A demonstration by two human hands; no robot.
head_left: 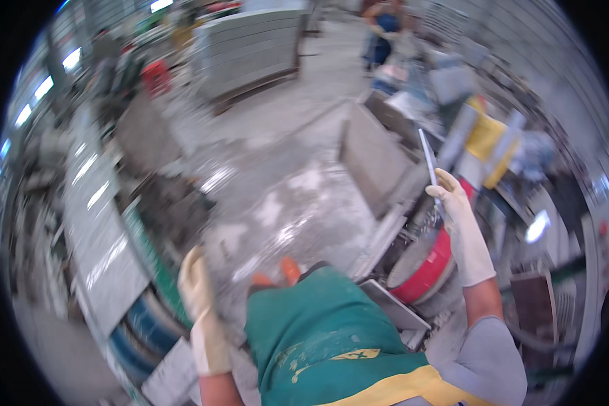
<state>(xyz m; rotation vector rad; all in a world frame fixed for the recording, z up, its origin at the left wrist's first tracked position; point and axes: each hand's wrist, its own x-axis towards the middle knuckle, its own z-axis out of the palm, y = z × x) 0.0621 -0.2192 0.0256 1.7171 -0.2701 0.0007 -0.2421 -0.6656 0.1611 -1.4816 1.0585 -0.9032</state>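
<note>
Right grip (pixel 453 197), gloved: fingers closed on a thin pale strip (pixel 427 154). Strip raised at an upward slant, its far end leaning left; in view, just right of a leaning slab (pixel 373 154) and above a red-rimmed drum (pixel 442 262). Left grip (pixel 197 287), gloved: fingers loosely bent, partly open, nothing seen in it; near the green edge (pixel 157 256) of a long grey desk (pixel 105 233). Wet floor (pixel 277 196) between. View somewhat blurred.
</note>
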